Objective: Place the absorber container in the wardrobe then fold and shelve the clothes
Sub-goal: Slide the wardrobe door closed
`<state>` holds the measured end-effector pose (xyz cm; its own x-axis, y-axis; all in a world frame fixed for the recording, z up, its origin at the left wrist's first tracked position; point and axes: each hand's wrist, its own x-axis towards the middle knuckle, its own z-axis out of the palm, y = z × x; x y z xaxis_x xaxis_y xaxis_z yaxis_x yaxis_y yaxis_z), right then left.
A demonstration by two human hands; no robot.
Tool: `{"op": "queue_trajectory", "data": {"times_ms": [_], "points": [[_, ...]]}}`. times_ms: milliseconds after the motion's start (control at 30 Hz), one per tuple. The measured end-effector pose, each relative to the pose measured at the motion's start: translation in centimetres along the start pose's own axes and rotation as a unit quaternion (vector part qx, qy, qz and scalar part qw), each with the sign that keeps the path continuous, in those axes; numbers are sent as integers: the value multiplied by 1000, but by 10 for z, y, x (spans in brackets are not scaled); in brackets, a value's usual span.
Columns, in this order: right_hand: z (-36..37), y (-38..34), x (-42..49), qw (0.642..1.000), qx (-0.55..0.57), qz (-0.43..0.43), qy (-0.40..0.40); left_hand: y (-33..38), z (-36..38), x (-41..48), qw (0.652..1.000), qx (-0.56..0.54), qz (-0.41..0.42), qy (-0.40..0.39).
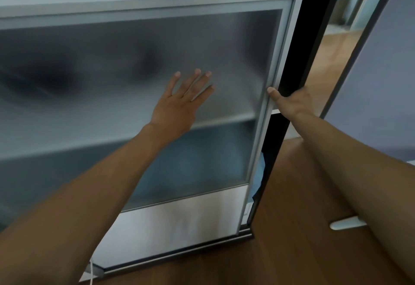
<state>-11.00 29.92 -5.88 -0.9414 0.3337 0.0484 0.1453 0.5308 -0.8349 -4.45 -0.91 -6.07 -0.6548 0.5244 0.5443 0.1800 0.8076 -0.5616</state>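
A person's left hand [177, 105] lies flat on the frosted wardrobe door [224, 37], fingers straight and spread, arm stretched out. The right hand [292, 102] grasps the door's right edge, thumb on the front of the frame, fingers hooked behind it. Blue clothes [260, 171] show in the gap beside that edge, lower down.

Wardrobe: tall black-edged cabinet [296, 48], upright.
Door: frosted-glass sliding panel in aluminium frame [224, 44], narrow gap left at right edge.
Clothes: blue fabric [190, 163] inside, below a white shelf, blurred behind glass.
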Motion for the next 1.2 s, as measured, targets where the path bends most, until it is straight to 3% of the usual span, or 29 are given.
{"op": "queue_trajectory", "data": {"times_ms": [433,767,967,1200], "points": [[-7,30,31,992,106,-71,13,61,2,41,997,4,-47,-66],[-9,44,51,981,161,-9,108,60,1,47,996,62,36,-57],[-14,50,59,983,138,-5,123,59,10,44,993,42,24,-106],[-10,55,63,987,92,-46,125,60,23,39,995,43,1,-93]]}}
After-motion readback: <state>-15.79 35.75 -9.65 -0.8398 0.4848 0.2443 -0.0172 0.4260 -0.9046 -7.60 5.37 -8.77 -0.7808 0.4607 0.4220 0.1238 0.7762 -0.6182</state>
